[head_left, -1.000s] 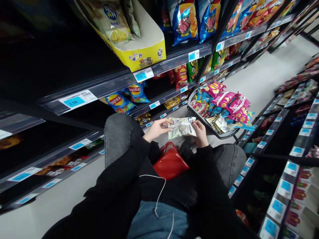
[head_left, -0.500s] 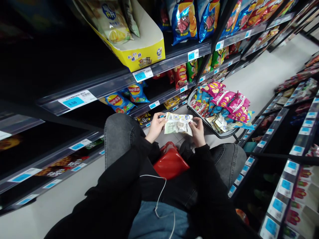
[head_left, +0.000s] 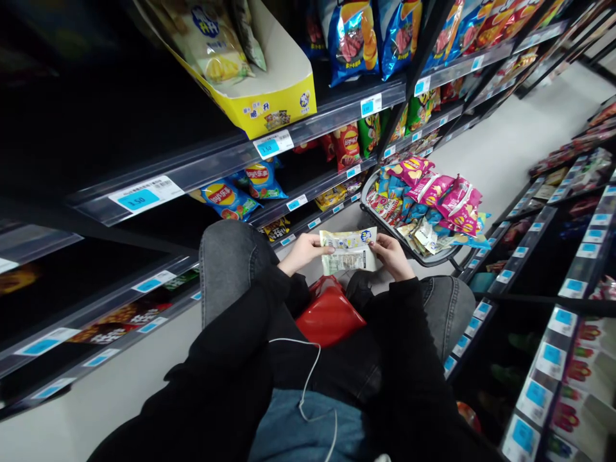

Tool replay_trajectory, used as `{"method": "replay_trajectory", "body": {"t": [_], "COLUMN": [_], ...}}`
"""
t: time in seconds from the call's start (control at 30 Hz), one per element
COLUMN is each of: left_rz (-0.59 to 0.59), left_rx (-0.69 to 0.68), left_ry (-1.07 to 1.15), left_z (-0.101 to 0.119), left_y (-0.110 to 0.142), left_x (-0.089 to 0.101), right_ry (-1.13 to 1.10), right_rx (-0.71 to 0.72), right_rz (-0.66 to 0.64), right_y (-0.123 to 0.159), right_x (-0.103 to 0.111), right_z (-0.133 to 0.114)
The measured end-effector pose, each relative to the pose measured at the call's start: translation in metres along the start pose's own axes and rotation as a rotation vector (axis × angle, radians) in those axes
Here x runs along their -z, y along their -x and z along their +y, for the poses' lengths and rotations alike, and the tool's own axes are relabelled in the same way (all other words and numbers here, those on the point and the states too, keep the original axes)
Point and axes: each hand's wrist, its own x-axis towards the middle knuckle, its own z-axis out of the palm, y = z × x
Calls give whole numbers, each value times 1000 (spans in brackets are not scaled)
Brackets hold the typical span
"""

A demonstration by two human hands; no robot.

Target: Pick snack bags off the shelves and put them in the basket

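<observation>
A pale snack bag (head_left: 347, 258) with its printed back facing up is stretched between my two hands, above my lap. My left hand (head_left: 303, 252) pinches its left edge, thumb on top. At the right edge, my right hand (head_left: 392, 255) has thumb and fingers closed on the bag. On the shelf at upper left, a yellow display box (head_left: 269, 106) holds a similar-coloured snack bag (head_left: 212, 45). Ahead to the right stands a basket (head_left: 436, 260) heaped with pink, blue and pale snack bags.
A red seat (head_left: 331, 314) shows between my legs. Shelves with price tags (head_left: 144, 194) run along the left, carrying blue chip bags (head_left: 226, 199). More shelving (head_left: 539, 385) lines the right side. A white cord (head_left: 310, 382) hangs over my lap.
The snack bag has come slightly closer and lower, and its top surface looks more spread out. My right hand has shifted a little to the right, still gripping it.
</observation>
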Motion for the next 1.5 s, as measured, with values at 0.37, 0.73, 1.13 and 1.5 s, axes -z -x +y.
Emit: {"method": "replay_trajectory", "body": {"t": [0.37, 0.73, 1.13, 1.5], "left_rz": [-73, 105, 191, 349], "left_rx": [227, 112, 61, -3], "left_ry": [87, 459, 229, 85], "left_z": [-4, -1, -13, -10], "left_y": [2, 0, -6, -8], "left_x": [-6, -3, 0, -5], "right_ry": [457, 248, 54, 115], "right_rx": [180, 166, 108, 93], "right_rz": [238, 161, 190, 297], "right_y": [1, 1, -9, -9], "right_x": [12, 7, -10, -11], "right_z": [-4, -4, 13, 5]}}
